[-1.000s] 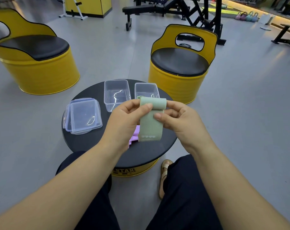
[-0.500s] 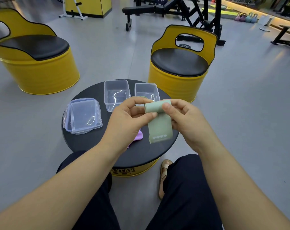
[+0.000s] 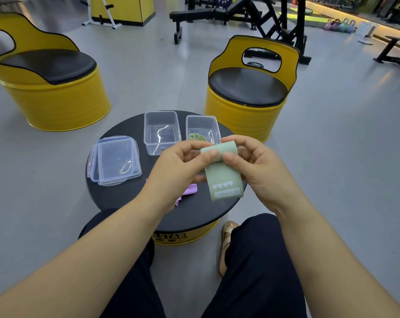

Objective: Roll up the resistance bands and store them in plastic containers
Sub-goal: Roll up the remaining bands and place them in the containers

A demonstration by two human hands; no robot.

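Yellow barrel chairs (image 3: 50, 88) at 10 and 1 o'clock, flanking a round black counter (image 3: 116, 198). Carries a stack of clear lids (image 3: 117, 160) at 9 o'clock and two open tubs at 12: left tub (image 3: 161, 131) seemingly bare, right tub (image 3: 202, 126) already housing one rolled green coil (image 3: 195, 137).

Above the counter's 3 o'clock side, left hand (image 3: 178, 171) and right hand (image 3: 260, 166), both grips clamped on a pale green band (image 3: 224, 177). Thumbs and forefingers pinching the rolled top end from either side, loose tail hanging flat, hearts and label at the bottom. Partly hidden under the left hand, near the counter's centre, a purple band (image 3: 189, 188).

Looks like mid-roll on the second band, only the top wound so far. Next calls for turning the roll down the tail under even tension, edges square, then pinching the finished coil against springing open and lowering it into a tub at 12 o'clock. Purple band and lids not yet dealt with.
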